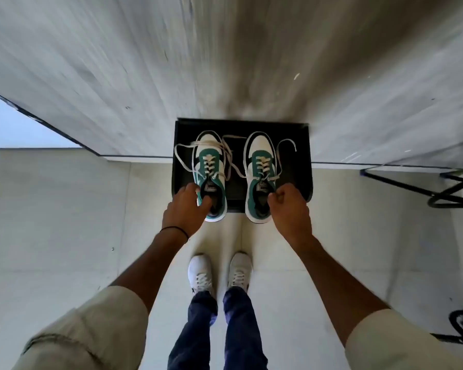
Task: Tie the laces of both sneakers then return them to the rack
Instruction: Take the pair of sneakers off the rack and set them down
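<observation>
Two green-and-white sneakers stand side by side on a low black rack point(305, 182) against the wall, toes pointing away from me. Their cream laces lie loose and untied, spilling over the rack. My left hand point(187, 206) grips the left sneaker point(210, 166) at its heel opening, fingers hooked inside the collar. My right hand point(289, 206) is closed on the collar of the right sneaker point(261, 166) at its heel side. Both heels stick out slightly over the rack's front edge.
A grey wood-grain wall point(225, 62) rises behind the rack. Black metal legs of a stand point(444, 193) sit on the pale tiled floor to the right. My own feet in white shoes point(219, 273) stand just in front of the rack.
</observation>
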